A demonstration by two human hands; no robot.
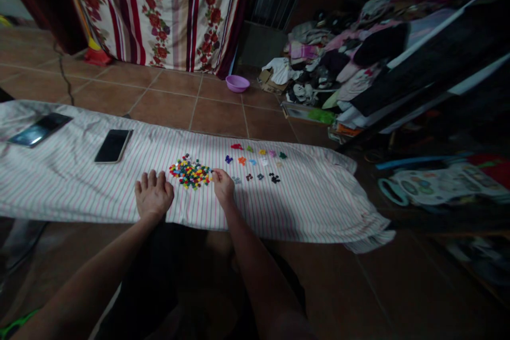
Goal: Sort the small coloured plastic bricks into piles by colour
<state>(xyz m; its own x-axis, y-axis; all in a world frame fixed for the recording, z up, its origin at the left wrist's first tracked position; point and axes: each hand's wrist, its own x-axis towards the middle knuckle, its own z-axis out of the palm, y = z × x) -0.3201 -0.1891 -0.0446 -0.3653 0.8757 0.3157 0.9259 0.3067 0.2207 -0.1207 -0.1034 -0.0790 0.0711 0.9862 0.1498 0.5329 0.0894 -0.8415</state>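
A mixed pile of small colourful pieces, too small to tell whether beads or bricks, lies on a striped cloth. My left hand rests flat on the cloth just left of the pile, fingers spread, holding nothing. At the pile's right edge, my right hand has thumb and forefinger pinched together; what sits between them is too small to make out. Right of that hand are little one-colour groups in rows, among them a red group, an orange group, a dark blue group and a black group.
On the cloth's left part lie a dark-screened phone and a tablet-like device. Beyond the table, a purple basin stands on the tiled floor near a flowered curtain. Heaped clothes fill the back right.
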